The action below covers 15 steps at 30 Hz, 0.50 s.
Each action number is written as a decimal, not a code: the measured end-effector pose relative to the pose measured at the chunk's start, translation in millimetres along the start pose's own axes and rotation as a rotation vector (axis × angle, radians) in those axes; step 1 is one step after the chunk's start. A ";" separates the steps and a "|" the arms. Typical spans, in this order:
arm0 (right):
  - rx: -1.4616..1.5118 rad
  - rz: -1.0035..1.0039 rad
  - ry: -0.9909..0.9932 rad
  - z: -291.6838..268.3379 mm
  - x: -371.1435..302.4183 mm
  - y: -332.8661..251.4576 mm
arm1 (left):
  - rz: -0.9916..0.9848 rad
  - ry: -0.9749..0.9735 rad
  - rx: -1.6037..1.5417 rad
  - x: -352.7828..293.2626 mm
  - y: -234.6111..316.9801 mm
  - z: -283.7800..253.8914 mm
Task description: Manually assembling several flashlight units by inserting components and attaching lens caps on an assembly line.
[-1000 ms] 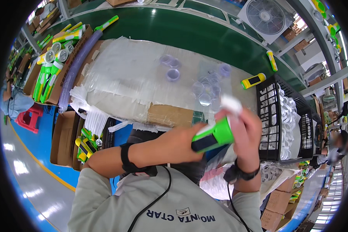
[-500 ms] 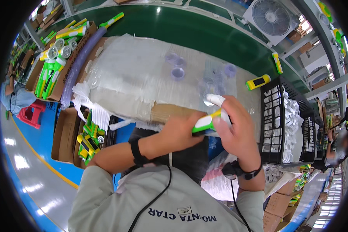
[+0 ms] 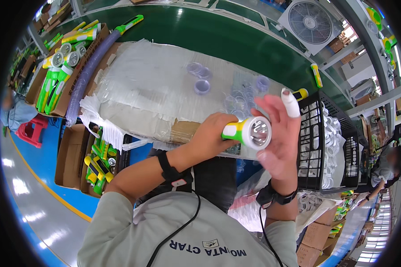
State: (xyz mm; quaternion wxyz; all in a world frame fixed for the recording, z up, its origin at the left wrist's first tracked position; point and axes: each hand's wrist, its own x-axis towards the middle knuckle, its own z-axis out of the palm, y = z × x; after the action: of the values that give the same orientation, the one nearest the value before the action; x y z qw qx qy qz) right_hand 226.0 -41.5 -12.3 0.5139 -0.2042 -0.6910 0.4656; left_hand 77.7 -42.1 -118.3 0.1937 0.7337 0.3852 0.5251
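My left hand (image 3: pixel 206 137) is closed round the body of a green, yellow and white flashlight (image 3: pixel 247 132). Its round reflector head has a white rim and points right, toward my right hand (image 3: pixel 281 135). That hand is open beside the head, fingers spread, and one finger is wrapped in white. Whether the right thumb touches the rim I cannot tell. Beyond the flashlight, clear round lenses (image 3: pixel 239 103) lie in a loose cluster on the padded worktable (image 3: pixel 142 84). A few more lenses (image 3: pixel 202 86) sit farther left.
To the right stands a black plastic crate (image 3: pixel 311 147) full of white rings (image 3: pixel 329 147). Flashlights fill a cardboard box (image 3: pixel 87 62) at the far left; another open box (image 3: pixel 73 155) sits below it. A fan (image 3: pixel 311 22) is at the back right.
The flashlight has turned so its reflector head shows. My right hand has let go of it and opened out to the right; my left hand keeps its hold.
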 end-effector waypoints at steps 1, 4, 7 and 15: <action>-0.040 -0.002 -0.058 0.5 -5.0 8.9 | -0.134 -0.024 -0.107 -3.8 -1.3 -0.5; 0.026 0.081 -0.129 6.7 -16.4 39.7 | -0.239 -0.060 -0.212 -13.0 -14.4 0.0; 0.129 0.131 -0.011 13.2 -25.9 54.0 | -0.056 -0.156 -0.170 -8.2 -18.0 -9.0; -0.139 -0.086 -0.116 23.1 -33.2 82.5 | 0.263 -0.090 -0.059 11.7 36.5 -79.5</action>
State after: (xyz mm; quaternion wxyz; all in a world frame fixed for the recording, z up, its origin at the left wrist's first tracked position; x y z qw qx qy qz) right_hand 201.9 -37.0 -100.8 0.4770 -0.1823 -0.7585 0.4049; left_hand 19.5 -65.5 -56.2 0.1618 0.7948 0.2612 0.5234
